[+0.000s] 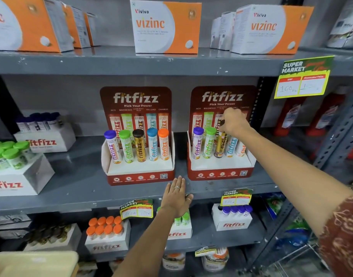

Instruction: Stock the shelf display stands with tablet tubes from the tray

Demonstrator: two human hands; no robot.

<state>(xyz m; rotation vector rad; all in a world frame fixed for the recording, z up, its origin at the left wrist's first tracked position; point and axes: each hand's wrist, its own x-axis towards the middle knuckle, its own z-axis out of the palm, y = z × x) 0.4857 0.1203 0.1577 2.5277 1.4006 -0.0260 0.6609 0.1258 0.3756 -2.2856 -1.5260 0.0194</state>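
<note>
Pinching the dark cap of the gold tube (221, 143) with my right hand (232, 121), fingers closed on it from above. Tube stands near upright, tilted slightly, middle slot of the right stand (220, 170), directly below my fingers. Left hand (176, 197) flat and empty on the shelf edge (71, 200). Count: five tubes per stand, two stands; left stand (139, 172) full. Tray corner (34, 262) lower left.

Two display stands (137, 136) (221, 134) side by side on the shelf (71, 176), tubes (138, 145) upright inside each.
</note>
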